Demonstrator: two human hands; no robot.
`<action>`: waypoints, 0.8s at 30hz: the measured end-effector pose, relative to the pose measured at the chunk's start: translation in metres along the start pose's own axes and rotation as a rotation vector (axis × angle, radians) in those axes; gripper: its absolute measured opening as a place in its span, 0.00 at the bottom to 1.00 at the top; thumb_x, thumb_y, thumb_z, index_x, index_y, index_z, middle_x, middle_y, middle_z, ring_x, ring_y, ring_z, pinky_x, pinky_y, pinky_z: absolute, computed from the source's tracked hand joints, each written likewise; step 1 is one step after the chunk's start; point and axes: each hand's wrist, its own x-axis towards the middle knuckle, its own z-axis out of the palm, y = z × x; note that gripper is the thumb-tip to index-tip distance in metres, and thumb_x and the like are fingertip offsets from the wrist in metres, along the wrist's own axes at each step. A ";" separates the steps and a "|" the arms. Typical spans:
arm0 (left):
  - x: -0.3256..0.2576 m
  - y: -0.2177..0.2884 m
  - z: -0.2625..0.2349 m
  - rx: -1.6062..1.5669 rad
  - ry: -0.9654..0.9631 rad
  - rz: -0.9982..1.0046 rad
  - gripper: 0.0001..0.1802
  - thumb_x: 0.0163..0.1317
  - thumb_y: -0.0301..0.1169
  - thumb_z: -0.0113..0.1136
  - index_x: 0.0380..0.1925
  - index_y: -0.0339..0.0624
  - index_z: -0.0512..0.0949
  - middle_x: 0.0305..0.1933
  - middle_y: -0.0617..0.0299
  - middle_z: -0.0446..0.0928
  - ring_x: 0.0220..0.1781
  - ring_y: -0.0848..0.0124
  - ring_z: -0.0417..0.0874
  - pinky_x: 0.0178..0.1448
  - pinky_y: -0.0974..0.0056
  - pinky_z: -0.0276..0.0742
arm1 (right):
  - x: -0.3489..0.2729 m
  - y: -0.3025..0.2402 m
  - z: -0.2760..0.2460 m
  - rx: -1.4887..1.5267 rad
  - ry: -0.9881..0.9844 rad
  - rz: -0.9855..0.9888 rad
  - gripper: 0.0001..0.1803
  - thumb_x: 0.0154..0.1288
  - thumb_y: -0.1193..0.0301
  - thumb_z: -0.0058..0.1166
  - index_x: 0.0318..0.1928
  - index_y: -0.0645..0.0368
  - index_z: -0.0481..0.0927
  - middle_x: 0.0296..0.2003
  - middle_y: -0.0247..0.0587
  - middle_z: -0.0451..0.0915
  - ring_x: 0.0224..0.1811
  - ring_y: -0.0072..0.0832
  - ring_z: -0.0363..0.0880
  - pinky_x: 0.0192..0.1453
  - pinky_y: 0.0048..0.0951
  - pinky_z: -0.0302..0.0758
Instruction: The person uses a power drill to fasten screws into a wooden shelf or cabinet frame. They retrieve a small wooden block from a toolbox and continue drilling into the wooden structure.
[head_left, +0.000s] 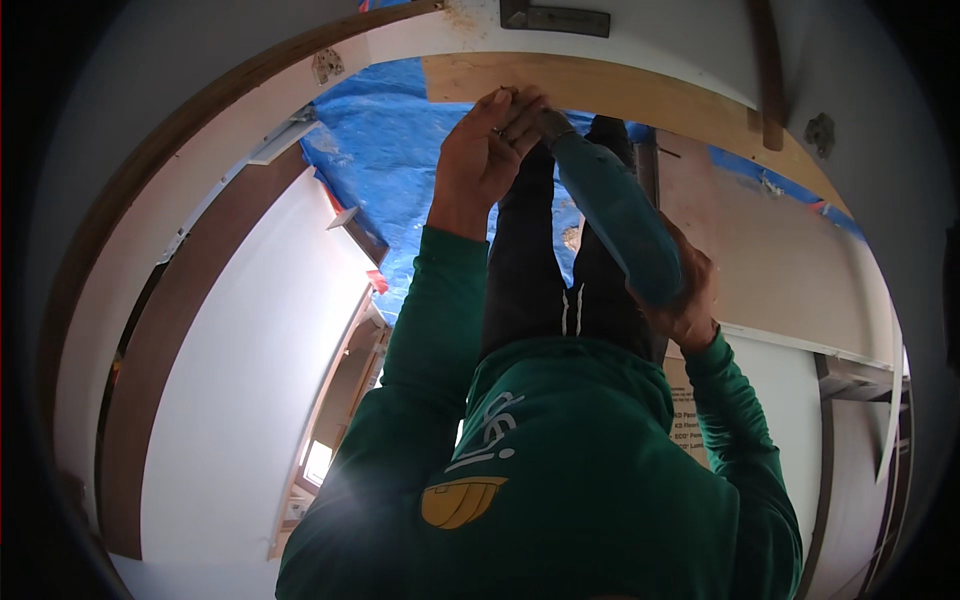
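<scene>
My right hand (pixel 690 290) is wrapped round the rear end of a long teal power tool (pixel 620 210), shaped like a drill. The tool slants up and to the left, its grey nose close to the fingers of my left hand (pixel 490 145). Those fingers are curled together in a pinch just in front of a light wooden board (pixel 620 85). What they hold, if anything, is too small and dark to make out. My palm hides the rear grip of the tool, and its tip is hidden by the left fingers.
Blue plastic sheeting (pixel 385 140) covers the floor below. A dark angled metal piece (pixel 555 20) lies on the pale surface beyond the board. A dark wooden strip (pixel 768 75) crosses at the upper right. White and brown panels (pixel 240 370) stand to the left.
</scene>
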 end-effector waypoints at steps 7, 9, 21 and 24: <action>-0.010 -0.002 0.016 0.069 -0.036 0.023 0.11 0.81 0.30 0.57 0.55 0.34 0.79 0.62 0.42 0.86 0.69 0.52 0.85 0.74 0.48 0.81 | 0.004 0.008 -0.008 0.069 -0.045 -0.049 0.42 0.55 0.74 0.72 0.72 0.69 0.75 0.51 0.57 0.90 0.53 0.44 0.92 0.59 0.39 0.85; -0.013 -0.002 0.018 0.082 -0.054 0.008 0.12 0.82 0.30 0.55 0.55 0.34 0.78 0.61 0.43 0.86 0.68 0.52 0.86 0.74 0.48 0.81 | 0.004 0.007 -0.009 0.074 -0.052 -0.049 0.41 0.56 0.75 0.74 0.72 0.69 0.76 0.52 0.58 0.89 0.54 0.44 0.92 0.60 0.38 0.85; -0.005 -0.018 0.030 0.545 0.137 0.119 0.13 0.77 0.29 0.66 0.54 0.29 0.83 0.46 0.52 0.87 0.46 0.64 0.90 0.54 0.59 0.89 | -0.002 0.012 -0.013 0.809 0.138 0.477 0.26 0.57 0.74 0.60 0.58 0.70 0.82 0.50 0.51 0.89 0.41 0.42 0.92 0.47 0.39 0.86; 0.012 -0.014 0.060 0.733 0.050 0.235 0.14 0.75 0.28 0.68 0.54 0.29 0.84 0.43 0.53 0.88 0.43 0.67 0.91 0.51 0.62 0.89 | -0.005 0.016 -0.018 0.843 0.174 0.449 0.28 0.56 0.75 0.60 0.60 0.69 0.81 0.51 0.52 0.89 0.42 0.41 0.92 0.47 0.38 0.86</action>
